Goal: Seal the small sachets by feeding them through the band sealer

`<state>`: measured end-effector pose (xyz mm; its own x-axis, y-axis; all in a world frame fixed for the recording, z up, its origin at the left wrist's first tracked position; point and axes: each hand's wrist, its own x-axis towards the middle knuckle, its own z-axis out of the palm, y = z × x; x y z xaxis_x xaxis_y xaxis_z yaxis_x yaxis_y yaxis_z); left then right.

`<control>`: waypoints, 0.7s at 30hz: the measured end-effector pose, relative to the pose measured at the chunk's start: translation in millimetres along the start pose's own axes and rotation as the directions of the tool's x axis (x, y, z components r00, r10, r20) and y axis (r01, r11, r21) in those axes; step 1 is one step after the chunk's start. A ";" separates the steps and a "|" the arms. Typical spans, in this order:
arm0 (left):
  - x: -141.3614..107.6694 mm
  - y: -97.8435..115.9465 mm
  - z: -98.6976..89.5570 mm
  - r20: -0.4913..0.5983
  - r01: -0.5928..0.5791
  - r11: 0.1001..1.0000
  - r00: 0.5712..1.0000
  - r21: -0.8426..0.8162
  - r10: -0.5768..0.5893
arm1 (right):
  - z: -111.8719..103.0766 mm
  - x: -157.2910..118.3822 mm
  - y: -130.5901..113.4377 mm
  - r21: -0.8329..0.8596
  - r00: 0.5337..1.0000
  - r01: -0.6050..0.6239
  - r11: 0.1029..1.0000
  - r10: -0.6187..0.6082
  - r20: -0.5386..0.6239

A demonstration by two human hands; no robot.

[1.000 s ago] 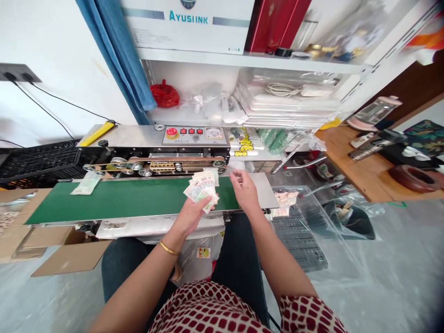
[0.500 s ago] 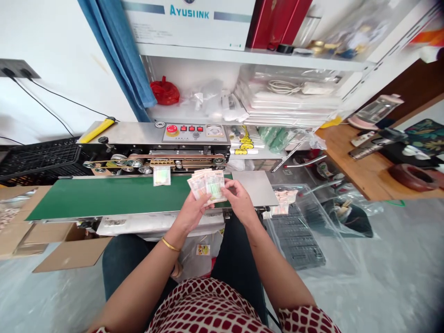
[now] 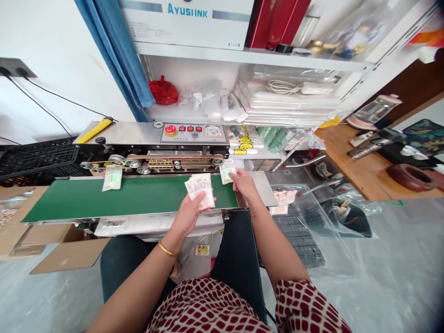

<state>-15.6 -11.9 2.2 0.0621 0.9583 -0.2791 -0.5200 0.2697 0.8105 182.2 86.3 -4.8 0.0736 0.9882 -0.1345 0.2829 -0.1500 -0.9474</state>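
Observation:
My left hand (image 3: pixel 189 212) is closed around a fanned stack of small printed packets (image 3: pixel 201 190), held over the front of the green conveyor belt (image 3: pixel 156 194). Between the fingertips of my right hand (image 3: pixel 244 185) is a single packet (image 3: pixel 227 171) with a pale green patch. Its top edge meets the right end of the rollers of the band sealing machine (image 3: pixel 194 138). Farther left, another packet (image 3: pixel 113 178) hangs from the rollers above the belt.
A yellow-handled tool (image 3: pixel 94 130) lies on top of the machine. Open cardboard boxes (image 3: pixel 69 259) stand at the left, by a black crate (image 3: pixel 41 162). To the right are a clear plastic tray (image 3: pixel 305 231) with more packets (image 3: pixel 282 201), and a wooden table (image 3: pixel 350 159).
My right hand has drawn one packet off the stack and moved it right and up to the rollers. The packet in the machine has travelled left. My left hand has shifted slightly left.

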 end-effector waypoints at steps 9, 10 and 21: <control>-10.3 -4.2 -2.2 0.106 -0.021 0.995 0.994 -0.097 0.032 | 24.8 -64.2 -17.3 0.023 0.947 0.219 0.976 -0.218 0.235; -11.7 -4.2 -2.3 0.121 -0.030 0.995 0.992 -0.098 0.042 | 29.4 -69.8 -16.7 0.065 0.927 0.214 0.975 -0.223 0.303; -21.7 6.9 -30.5 0.314 0.091 0.988 0.948 -0.124 -0.048 | 61.1 -86.6 -12.6 0.367 0.925 -0.012 0.930 -0.129 0.358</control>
<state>-46.5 -33.8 -1.9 0.3509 0.9256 -0.1419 -0.6134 0.3417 0.7120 113.9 4.5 1.0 -0.3111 0.9445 -0.1059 -0.0890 -0.1399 -0.9862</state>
